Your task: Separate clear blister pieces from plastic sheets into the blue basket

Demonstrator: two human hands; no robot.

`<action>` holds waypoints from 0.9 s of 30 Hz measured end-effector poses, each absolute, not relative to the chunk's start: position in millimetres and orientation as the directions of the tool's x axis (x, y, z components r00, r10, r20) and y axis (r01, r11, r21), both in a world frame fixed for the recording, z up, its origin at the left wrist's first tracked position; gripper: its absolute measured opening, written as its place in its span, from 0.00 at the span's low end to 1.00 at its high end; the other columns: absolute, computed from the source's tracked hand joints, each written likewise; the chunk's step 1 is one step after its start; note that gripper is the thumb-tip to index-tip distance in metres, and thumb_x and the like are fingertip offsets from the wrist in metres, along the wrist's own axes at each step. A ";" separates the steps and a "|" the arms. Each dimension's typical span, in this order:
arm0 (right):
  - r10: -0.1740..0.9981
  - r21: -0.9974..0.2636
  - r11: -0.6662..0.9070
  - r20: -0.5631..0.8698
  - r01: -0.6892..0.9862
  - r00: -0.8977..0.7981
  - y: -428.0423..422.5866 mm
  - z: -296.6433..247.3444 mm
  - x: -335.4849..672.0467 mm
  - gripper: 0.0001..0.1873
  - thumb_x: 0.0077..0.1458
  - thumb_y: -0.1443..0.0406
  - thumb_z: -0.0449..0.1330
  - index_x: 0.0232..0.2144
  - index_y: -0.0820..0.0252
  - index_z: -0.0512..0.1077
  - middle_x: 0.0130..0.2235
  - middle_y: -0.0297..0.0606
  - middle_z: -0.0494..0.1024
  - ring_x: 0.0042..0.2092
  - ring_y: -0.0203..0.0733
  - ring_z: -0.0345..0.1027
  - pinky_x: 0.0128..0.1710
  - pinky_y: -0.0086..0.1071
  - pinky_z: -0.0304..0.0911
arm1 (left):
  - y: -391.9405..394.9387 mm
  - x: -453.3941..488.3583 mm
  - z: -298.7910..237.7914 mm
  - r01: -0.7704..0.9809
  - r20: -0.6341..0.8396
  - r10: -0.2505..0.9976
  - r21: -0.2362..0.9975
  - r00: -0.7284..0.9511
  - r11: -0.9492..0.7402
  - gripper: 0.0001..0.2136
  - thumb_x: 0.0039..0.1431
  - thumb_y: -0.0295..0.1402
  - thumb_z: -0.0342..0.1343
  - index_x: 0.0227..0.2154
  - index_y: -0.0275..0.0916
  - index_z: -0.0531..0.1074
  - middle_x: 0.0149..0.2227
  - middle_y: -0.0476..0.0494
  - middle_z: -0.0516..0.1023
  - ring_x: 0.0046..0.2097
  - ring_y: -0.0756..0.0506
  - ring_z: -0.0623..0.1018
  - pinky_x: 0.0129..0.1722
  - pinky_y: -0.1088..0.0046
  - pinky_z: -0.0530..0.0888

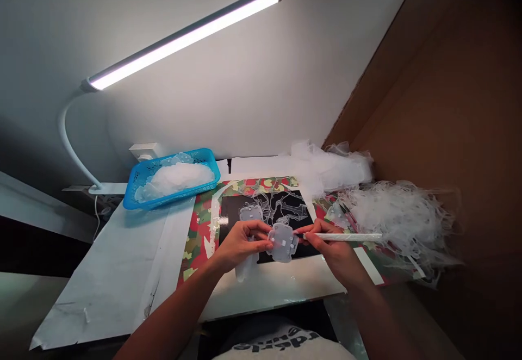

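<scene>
My left hand (247,243) pinches the left edge of a translucent, frosted plastic piece (282,243) with small cutouts and scalloped edges. In my right hand (326,243) is a slim tool with a white handle (350,237), its dark tip meeting the right edge of the piece. I cannot make out whether the tip is a blade. Beneath the hands lies a black mat (234,208). On it rest another frosted piece (250,213) and thin clear offcuts (289,208), partly hidden by my fingers.
A blue basket (175,201) at the back left holds a heap of frosted pieces. Stringy clear scraps (399,213) pile up at the right, with a whitish bundle (334,167) behind. A lit lamp (187,36) hangs above. Brown board (440,120) walls the right side.
</scene>
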State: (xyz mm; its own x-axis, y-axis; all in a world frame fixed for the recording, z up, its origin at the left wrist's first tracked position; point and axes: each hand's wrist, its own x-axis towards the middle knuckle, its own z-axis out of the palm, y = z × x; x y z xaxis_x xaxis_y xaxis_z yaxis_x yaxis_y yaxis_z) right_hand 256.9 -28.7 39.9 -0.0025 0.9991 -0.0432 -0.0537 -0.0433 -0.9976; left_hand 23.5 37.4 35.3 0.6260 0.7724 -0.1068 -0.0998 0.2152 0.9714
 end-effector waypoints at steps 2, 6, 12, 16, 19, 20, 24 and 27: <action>0.999 -0.998 -0.040 -0.040 -0.050 0.004 -27.4 38.7 250.8 0.14 0.56 0.55 0.63 0.25 0.57 0.70 0.41 0.40 0.80 0.43 0.44 0.72 0.47 0.39 0.68 | 35.7 22.5 36.3 -0.097 -0.093 0.789 0.977 0.607 0.189 0.14 0.46 0.35 0.70 0.34 0.34 0.77 0.28 0.45 0.81 0.29 0.50 0.77 0.33 0.76 0.71; 0.999 -1.000 -0.030 -0.030 0.008 0.037 -25.0 39.9 258.6 0.15 0.54 0.54 0.63 0.24 0.57 0.69 0.41 0.40 0.80 0.41 0.44 0.73 0.45 0.38 0.68 | 38.1 16.2 38.2 -0.001 -0.058 0.807 0.997 0.588 0.072 0.12 0.50 0.37 0.67 0.35 0.35 0.77 0.32 0.43 0.82 0.34 0.47 0.79 0.35 0.74 0.73; 0.824 -0.795 -0.250 0.124 0.552 0.552 -19.7 36.7 353.8 0.14 0.47 0.53 0.62 0.21 0.55 0.69 0.40 0.44 0.80 0.39 0.52 0.71 0.38 0.42 0.65 | 64.0 -9.9 28.6 0.642 0.083 0.923 0.696 0.375 -0.323 0.12 0.63 0.31 0.51 0.44 0.44 0.77 0.48 0.46 0.78 0.43 0.44 0.78 0.39 0.71 0.72; 0.819 -0.786 -0.150 0.242 0.600 0.521 -2.5 31.0 349.0 0.12 0.50 0.54 0.60 0.24 0.55 0.68 0.44 0.45 0.77 0.42 0.53 0.71 0.42 0.44 0.64 | 70.9 -6.7 12.8 0.805 0.071 0.897 0.414 0.436 -0.424 0.16 0.64 0.30 0.48 0.51 0.49 0.73 0.58 0.47 0.71 0.45 0.42 0.79 0.39 0.70 0.73; 0.983 -0.947 0.052 0.105 0.316 0.153 15.7 27.0 284.2 0.12 0.54 0.54 0.59 0.28 0.54 0.68 0.45 0.42 0.77 0.42 0.48 0.73 0.43 0.41 0.66 | 73.5 8.1 7.9 0.880 0.032 0.931 0.317 0.364 -0.355 0.17 0.65 0.36 0.49 0.56 0.46 0.67 0.57 0.40 0.69 0.41 0.42 0.80 0.36 0.69 0.72; 0.996 -0.965 0.072 0.084 0.253 0.036 22.0 25.3 260.3 0.12 0.56 0.54 0.59 0.28 0.54 0.67 0.45 0.41 0.77 0.42 0.47 0.73 0.44 0.40 0.66 | 75.3 12.0 8.0 0.901 0.019 0.947 0.302 0.321 -0.311 0.18 0.65 0.38 0.51 0.56 0.45 0.66 0.56 0.38 0.69 0.41 0.41 0.80 0.36 0.68 0.72; 0.986 -0.958 0.109 0.071 0.266 -0.149 41.6 15.6 197.7 0.14 0.58 0.54 0.56 0.26 0.55 0.64 0.44 0.39 0.78 0.42 0.45 0.71 0.43 0.38 0.65 | 85.3 11.4 9.0 0.857 -0.041 0.968 0.474 0.248 -0.200 0.17 0.56 0.37 0.61 0.48 0.42 0.69 0.46 0.40 0.73 0.43 0.40 0.78 0.37 0.70 0.69; 0.991 -0.932 0.119 0.092 0.343 -0.092 48.4 7.7 190.6 0.15 0.57 0.54 0.57 0.25 0.56 0.63 0.45 0.40 0.78 0.45 0.46 0.71 0.45 0.39 0.62 | 89.3 0.0 7.7 0.798 -0.084 0.960 0.578 0.265 -0.170 0.14 0.51 0.35 0.63 0.41 0.42 0.71 0.34 0.47 0.76 0.38 0.42 0.77 0.34 0.72 0.67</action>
